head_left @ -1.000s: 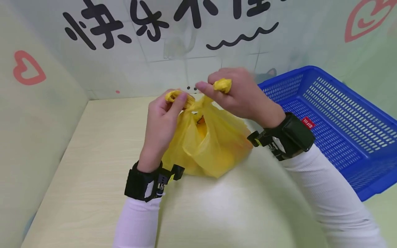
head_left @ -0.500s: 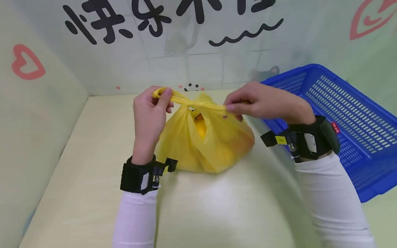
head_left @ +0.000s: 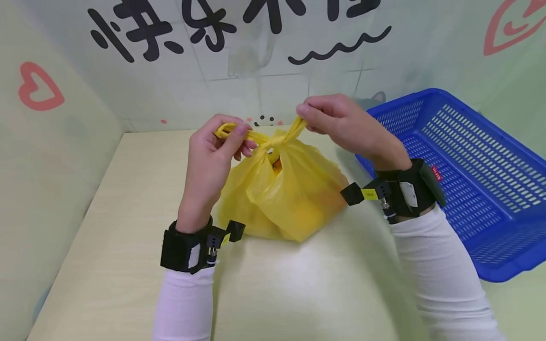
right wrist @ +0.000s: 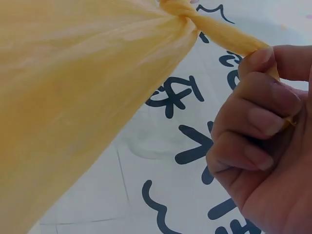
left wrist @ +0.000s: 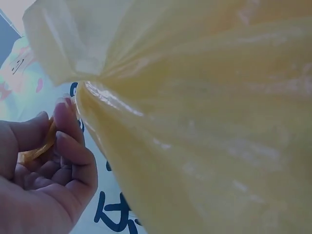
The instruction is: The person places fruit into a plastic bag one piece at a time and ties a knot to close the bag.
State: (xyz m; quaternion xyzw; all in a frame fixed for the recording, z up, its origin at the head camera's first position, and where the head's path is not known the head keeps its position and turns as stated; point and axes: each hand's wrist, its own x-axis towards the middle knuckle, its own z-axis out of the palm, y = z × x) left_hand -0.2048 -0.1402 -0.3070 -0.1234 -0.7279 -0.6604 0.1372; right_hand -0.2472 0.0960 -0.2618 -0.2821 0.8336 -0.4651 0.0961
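Note:
A full yellow plastic bag [head_left: 294,199] sits on the table, its two handles crossed and twisted together at the top. Through a small gap below the twist, something orange and yellow shows inside; its kind is unclear. My left hand [head_left: 209,163] pinches one handle between thumb and fingers, with a loop of it sticking out past the thumb. Up to the right, my right hand [head_left: 347,125] grips the other handle, which is pulled taut. In the right wrist view the fingers [right wrist: 243,126] curl round that twisted handle [right wrist: 229,36].
A blue perforated plastic basket [head_left: 469,227] stands right of the bag, with a small red tag on it. Behind the pale wooden table [head_left: 128,227] rises a wall covering [head_left: 290,85] with black lettering. Another wall with a pink heart borders the left side.
My right hand went from above the knot out to the right and down, then came back up and slightly inward, holding the handle. The left hand shifted a little left, keeping its pinch.

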